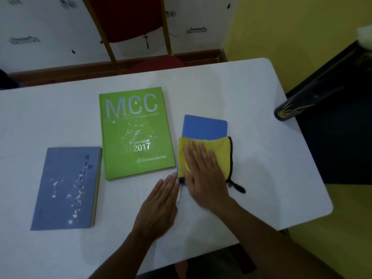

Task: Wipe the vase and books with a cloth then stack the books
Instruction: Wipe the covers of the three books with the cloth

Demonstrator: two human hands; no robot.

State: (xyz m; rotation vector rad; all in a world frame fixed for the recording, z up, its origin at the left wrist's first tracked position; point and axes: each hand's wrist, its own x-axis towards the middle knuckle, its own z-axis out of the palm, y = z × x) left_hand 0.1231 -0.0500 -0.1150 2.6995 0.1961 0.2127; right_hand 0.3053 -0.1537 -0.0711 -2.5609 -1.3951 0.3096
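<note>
My right hand (201, 174) lies flat, fingers spread, pressing the yellow microfibre cloth (205, 156) on the small blue notebook (204, 125). My left hand (161, 206), flat and holding nothing, touches the notebook's left edge on the white table (251, 93).

Three books lie on the one white table (231, 87): a grey-blue book (66, 188) at eight o'clock, a green book (136, 133) at the centre, a blue book (204, 125) at three o'clock. One yellow cloth (221, 150), one dark vase (302, 103) at two o'clock, two hands, one red chair (128, 19) at twelve.
</note>
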